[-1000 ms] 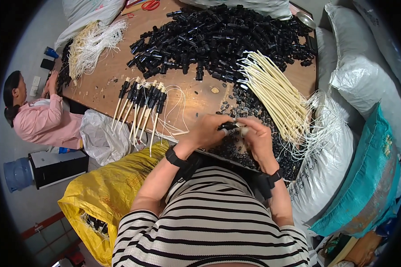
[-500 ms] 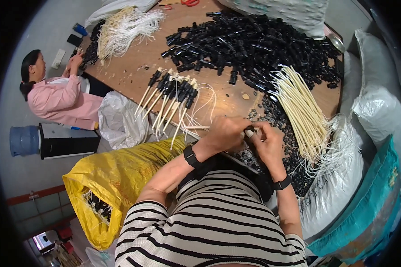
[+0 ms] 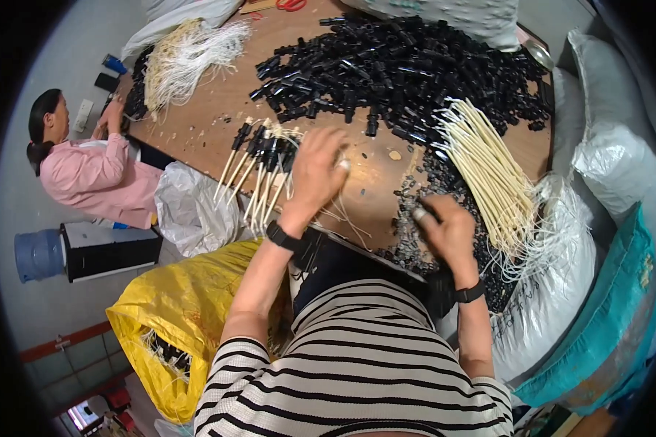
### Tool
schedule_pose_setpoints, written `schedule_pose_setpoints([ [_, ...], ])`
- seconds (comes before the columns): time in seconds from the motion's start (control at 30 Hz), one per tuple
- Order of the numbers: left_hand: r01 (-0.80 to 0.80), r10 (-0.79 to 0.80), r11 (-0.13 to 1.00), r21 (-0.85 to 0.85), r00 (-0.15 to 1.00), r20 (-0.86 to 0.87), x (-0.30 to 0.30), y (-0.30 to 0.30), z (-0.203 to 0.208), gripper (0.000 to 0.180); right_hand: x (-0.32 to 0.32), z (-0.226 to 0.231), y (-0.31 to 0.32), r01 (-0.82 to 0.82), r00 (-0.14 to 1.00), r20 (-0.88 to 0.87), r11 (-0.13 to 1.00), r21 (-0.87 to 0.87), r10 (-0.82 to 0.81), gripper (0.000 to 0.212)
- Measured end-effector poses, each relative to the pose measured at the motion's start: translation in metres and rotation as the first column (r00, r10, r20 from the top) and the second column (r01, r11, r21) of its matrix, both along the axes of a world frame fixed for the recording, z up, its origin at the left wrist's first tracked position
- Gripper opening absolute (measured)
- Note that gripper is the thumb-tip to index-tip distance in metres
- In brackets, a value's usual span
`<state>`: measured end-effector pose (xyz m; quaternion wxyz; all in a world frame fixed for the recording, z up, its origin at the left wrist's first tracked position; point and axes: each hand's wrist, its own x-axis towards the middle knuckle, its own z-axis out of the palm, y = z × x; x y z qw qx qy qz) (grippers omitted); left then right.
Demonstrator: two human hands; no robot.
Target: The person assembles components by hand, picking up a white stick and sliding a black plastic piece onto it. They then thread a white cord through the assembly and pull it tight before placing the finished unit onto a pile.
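Cream rods (image 3: 488,178) at your right hand's (image 3: 452,227) one o'clock seem placed handily — its grip, and your left hand's (image 3: 315,173), unclear.

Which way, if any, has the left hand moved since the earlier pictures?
Yes: judged against the pale rod bundle, the left hand has moved leftward and forward, to the row of black-ended pieces.

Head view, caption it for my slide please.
Left hand at black-and-cream pieces, right hand over small dark bits, a heap of black tubular parts beyond on a brown table.
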<state>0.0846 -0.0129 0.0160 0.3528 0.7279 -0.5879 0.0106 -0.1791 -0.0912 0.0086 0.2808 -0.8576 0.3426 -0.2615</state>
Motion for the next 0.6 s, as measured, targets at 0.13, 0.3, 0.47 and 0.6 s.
schedule_pose_setpoints([
  [0.13,0.159,-0.159,0.987,0.015,0.987,0.007,0.008,-0.060,-0.033,0.043,-0.037,0.016,-0.031,0.348,0.880,-0.179,0.854,-0.387,-0.440,0.018],
  [0.3,0.139,-0.159,0.981,0.133,0.976,0.152,0.012,-0.079,-0.045,0.036,-0.060,0.000,-0.030,0.369,0.842,-0.320,0.897,-0.245,-0.434,0.017],
  [0.47,0.193,-0.203,0.952,0.238,0.979,0.018,0.009,-0.058,-0.035,0.033,-0.050,0.008,-0.033,0.225,0.933,-0.193,0.911,-0.346,-0.304,0.015],
  [0.6,0.197,-0.118,0.964,0.181,0.921,-0.371,-0.016,-0.028,-0.022,0.033,-0.034,0.027,-0.015,0.161,0.982,-0.095,0.986,-0.051,-0.166,0.011],
])
